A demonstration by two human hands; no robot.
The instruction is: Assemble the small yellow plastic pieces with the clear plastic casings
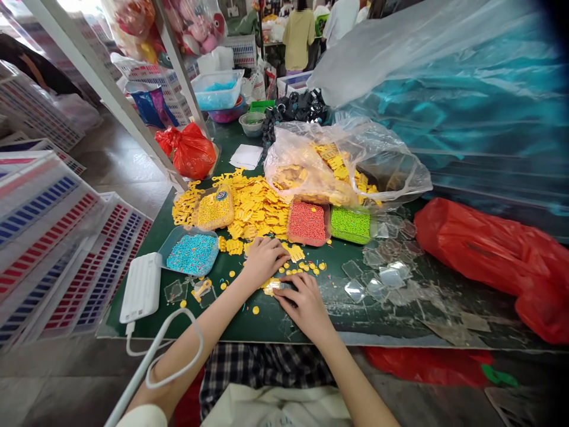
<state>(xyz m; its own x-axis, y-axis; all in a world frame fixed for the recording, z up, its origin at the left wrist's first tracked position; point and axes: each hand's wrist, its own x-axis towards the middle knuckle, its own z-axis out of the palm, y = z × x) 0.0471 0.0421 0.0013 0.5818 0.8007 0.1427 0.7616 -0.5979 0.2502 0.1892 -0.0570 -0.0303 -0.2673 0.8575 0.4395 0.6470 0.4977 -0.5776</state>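
Note:
My left hand (264, 261) rests palm down on the dark green table mat (284, 323), its fingers curled and hiding whatever lies beneath them. A yellow comb-shaped plastic piece (296, 253) lies just beyond its fingertips. My right hand (306, 305) sits closer to me, with its fingertips on a small yellow piece with a shiny clear face (272, 286). Loose yellow dots (255, 309) are scattered around both hands. Behind them are a heap of yellow plastic shapes (253, 207) and trays of blue (192, 254), yellow (214, 207), coral (306, 222) and green beads (350, 225).
A clear bag of yellow pieces (342, 166) stands behind the trays. Clear plastic squares (382, 273) lie to the right, beside a red bag (484, 255). A white power bank (140, 287) and its cable sit left. Stacked trays (57, 255) stand left of the table, with people (299, 38) farther back.

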